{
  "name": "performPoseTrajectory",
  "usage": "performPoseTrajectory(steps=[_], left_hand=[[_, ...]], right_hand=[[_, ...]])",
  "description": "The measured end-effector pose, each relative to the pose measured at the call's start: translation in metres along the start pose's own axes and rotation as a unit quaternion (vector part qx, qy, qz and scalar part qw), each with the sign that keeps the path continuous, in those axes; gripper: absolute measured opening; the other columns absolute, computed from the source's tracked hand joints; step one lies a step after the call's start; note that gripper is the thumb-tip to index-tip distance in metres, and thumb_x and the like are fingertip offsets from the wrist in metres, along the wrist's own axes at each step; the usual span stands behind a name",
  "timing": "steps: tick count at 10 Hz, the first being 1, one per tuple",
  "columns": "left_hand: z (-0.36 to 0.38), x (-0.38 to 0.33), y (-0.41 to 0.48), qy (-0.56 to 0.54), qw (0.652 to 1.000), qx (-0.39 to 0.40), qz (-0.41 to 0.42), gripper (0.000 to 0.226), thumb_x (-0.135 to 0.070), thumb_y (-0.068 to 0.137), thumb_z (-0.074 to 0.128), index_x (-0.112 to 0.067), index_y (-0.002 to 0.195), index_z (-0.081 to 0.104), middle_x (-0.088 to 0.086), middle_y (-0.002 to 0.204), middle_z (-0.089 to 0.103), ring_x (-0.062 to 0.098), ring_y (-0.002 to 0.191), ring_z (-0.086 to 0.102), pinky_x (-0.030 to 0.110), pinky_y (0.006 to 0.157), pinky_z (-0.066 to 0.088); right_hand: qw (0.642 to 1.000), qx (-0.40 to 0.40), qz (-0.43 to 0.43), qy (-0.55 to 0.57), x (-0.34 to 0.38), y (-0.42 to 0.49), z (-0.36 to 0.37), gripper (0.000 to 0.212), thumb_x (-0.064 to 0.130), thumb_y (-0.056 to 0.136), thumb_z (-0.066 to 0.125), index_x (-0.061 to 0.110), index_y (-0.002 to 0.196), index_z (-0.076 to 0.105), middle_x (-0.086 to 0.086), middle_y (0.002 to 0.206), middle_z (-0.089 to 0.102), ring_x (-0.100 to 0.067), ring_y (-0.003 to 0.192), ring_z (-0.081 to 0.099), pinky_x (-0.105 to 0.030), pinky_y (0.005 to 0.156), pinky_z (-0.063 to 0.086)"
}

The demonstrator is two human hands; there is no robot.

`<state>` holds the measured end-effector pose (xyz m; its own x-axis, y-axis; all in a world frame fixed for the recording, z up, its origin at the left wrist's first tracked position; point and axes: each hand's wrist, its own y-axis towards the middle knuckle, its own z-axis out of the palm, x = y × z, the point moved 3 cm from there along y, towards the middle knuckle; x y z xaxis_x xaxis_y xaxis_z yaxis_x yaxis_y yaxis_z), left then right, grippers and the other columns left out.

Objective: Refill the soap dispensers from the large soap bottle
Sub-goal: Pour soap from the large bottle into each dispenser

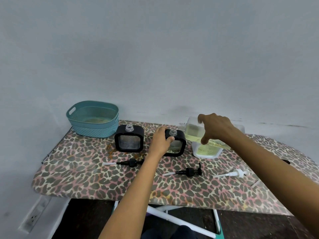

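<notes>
Two black square dispensers with open clear necks stand on the leopard-print board: one [129, 140] on the left, one [177, 144] in the middle. My left hand [161, 140] grips the middle dispenser's top left corner. My right hand [215, 126] holds the large clear soap bottle [191, 130] tipped on its side, with its neck pointing left toward the middle dispenser's opening. Yellow soap lies along the bottle's lower side. A thin thread of soap seems to reach the opening, though I cannot tell for sure. Below the bottle stands a white dispenser [207, 150] with yellow soap in it.
A teal basket [93, 119] sits at the board's back left. Two black pump heads [129, 163] [189, 171] and a white pump head [238, 173] lie along the front of the board [86, 178]. A wall rises right behind. A power strip [34, 216] lies low on the left.
</notes>
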<state>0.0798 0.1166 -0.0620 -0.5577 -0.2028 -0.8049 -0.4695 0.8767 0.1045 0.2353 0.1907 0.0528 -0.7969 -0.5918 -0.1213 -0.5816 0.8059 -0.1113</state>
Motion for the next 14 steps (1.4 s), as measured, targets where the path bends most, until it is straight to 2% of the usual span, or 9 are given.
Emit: performPoseTrajectory(steps=[3, 5, 7, 9, 10, 11, 12, 13, 14], left_hand=[[0.001, 0.000, 0.000, -0.002, 1.000, 0.000, 0.000, 0.050, -0.023, 0.091, 0.060, -0.010, 0.136, 0.042, 0.006, 0.134, 0.047, 0.019, 0.124, 0.044, 0.018, 0.091, 0.027], [0.001, 0.000, 0.001, 0.000, 1.000, 0.001, -0.001, 0.050, -0.023, 0.091, 0.060, -0.011, 0.136, 0.041, 0.006, 0.136, 0.046, 0.019, 0.126, 0.042, 0.024, 0.099, 0.032], [0.001, 0.000, 0.000, -0.004, 1.000, -0.001, -0.004, 0.050, -0.023, 0.091, 0.060, -0.010, 0.136, 0.041, 0.006, 0.134, 0.046, 0.019, 0.123, 0.044, 0.018, 0.091, 0.027], [0.000, -0.002, 0.000, -0.002, 1.000, -0.003, -0.005, 0.048, -0.022, 0.090, 0.061, -0.011, 0.134, 0.043, 0.006, 0.131, 0.048, 0.019, 0.120, 0.045, 0.019, 0.091, 0.029], [-0.001, -0.002, -0.001, 0.003, 1.000, -0.004, -0.003, 0.048, -0.023, 0.090, 0.061, -0.010, 0.134, 0.043, 0.006, 0.130, 0.049, 0.019, 0.120, 0.046, 0.019, 0.090, 0.029], [-0.001, -0.003, -0.001, 0.003, 1.000, -0.006, -0.008, 0.051, -0.023, 0.089, 0.062, -0.008, 0.134, 0.043, 0.006, 0.131, 0.050, 0.020, 0.121, 0.047, 0.022, 0.095, 0.033], [-0.002, -0.004, -0.003, -0.004, 1.000, -0.008, -0.012, 0.056, -0.023, 0.088, 0.064, -0.008, 0.137, 0.040, 0.007, 0.132, 0.050, 0.022, 0.123, 0.047, 0.031, 0.103, 0.038], [-0.008, -0.005, -0.007, -0.006, 1.000, -0.012, -0.007, 0.055, -0.023, 0.090, 0.061, -0.008, 0.138, 0.038, 0.008, 0.136, 0.047, 0.022, 0.127, 0.043, 0.028, 0.100, 0.034], [-0.020, -0.005, -0.013, -0.009, 0.999, -0.035, 0.005, 0.056, -0.022, 0.091, 0.059, -0.009, 0.140, 0.035, 0.008, 0.143, 0.040, 0.022, 0.133, 0.037, 0.032, 0.108, 0.031]], right_hand=[[1.000, 0.005, 0.001, -0.014, 0.002, 0.000, 0.002, 0.081, 0.032, 0.062, 0.086, 0.018, 0.130, 0.043, 0.005, 0.084, 0.047, -0.020, 0.077, 0.052, -0.027, 0.061, 0.039], [1.000, 0.005, 0.005, -0.005, 0.000, -0.002, 0.003, 0.082, 0.032, 0.062, 0.086, 0.019, 0.130, 0.043, 0.005, 0.086, 0.048, -0.020, 0.077, 0.053, -0.026, 0.054, 0.036], [1.000, 0.001, 0.008, 0.024, 0.001, -0.002, 0.007, 0.081, 0.031, 0.062, 0.086, 0.018, 0.130, 0.043, 0.005, 0.085, 0.047, -0.021, 0.077, 0.052, -0.025, 0.050, 0.033], [0.998, -0.006, 0.016, 0.056, -0.001, 0.000, 0.014, 0.080, 0.033, 0.062, 0.085, 0.019, 0.129, 0.043, 0.000, 0.097, 0.055, -0.021, 0.081, 0.051, -0.029, 0.063, 0.041], [0.994, -0.015, 0.018, 0.104, -0.003, 0.000, 0.018, 0.079, 0.033, 0.061, 0.086, 0.019, 0.126, 0.043, 0.002, 0.095, 0.052, -0.021, 0.083, 0.054, -0.029, 0.058, 0.040], [0.984, -0.028, 0.021, 0.175, -0.007, 0.002, 0.021, 0.078, 0.034, 0.058, 0.088, 0.021, 0.122, 0.045, -0.005, 0.105, 0.061, -0.023, 0.090, 0.059, -0.033, 0.066, 0.051], [0.964, -0.041, 0.022, 0.262, -0.006, 0.002, 0.020, 0.075, 0.032, 0.057, 0.090, 0.021, 0.118, 0.047, -0.007, 0.100, 0.065, -0.021, 0.087, 0.061, -0.031, 0.064, 0.052], [0.949, -0.052, 0.017, 0.311, -0.001, 0.001, 0.016, 0.072, 0.031, 0.057, 0.089, 0.022, 0.115, 0.048, -0.004, 0.096, 0.063, -0.015, 0.077, 0.057, -0.023, 0.053, 0.042], [0.945, -0.058, 0.002, 0.321, 0.010, -0.001, 0.011, 0.072, 0.031, 0.057, 0.089, 0.021, 0.115, 0.048, -0.005, 0.095, 0.062, -0.017, 0.077, 0.057, -0.024, 0.054, 0.042]])
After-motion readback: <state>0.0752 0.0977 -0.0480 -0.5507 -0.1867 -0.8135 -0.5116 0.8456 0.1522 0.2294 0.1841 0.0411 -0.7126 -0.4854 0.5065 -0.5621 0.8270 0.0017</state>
